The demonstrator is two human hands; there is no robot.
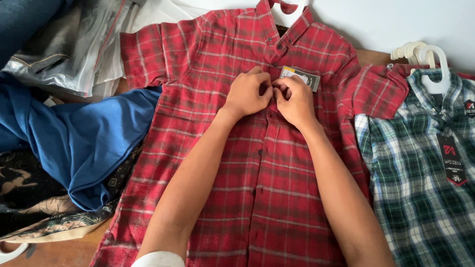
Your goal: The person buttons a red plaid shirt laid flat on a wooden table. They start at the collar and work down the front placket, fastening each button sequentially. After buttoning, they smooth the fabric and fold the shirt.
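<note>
A red plaid shirt (pixel 257 163) is laid flat, front up, in the middle of the scene, with its collar at the far end and a white hanger (pixel 292 7) showing through the neck opening. Both hands are brought together on the button strip of the shirt, just below the collar. The left hand (pixel 247 93) is curled, with the cloth of the strip pinched between thumb and fingertips; the right hand (pixel 296 99) is curled in the same way and grips the strip just beside it, so that the two hands touch at the knuckles. A small grey tag (pixel 302 76) is seen on the chest of the shirt, just beyond the right hand. To the right, a green and white plaid shirt (pixel 425 188) is laid on a white hanger (pixel 435 69), with a dark tag (pixel 451 160) hung down its front; its sleeve is overlapped by the sleeve of the red shirt. To the left, a blue garment (pixel 79 138) is heaped over a dark patterned cloth (pixel 29 198), and clear plastic bags (pixel 84 44) are piled at the far left. A brown wooden surface (pixel 59 252) is seen at the near left.
</note>
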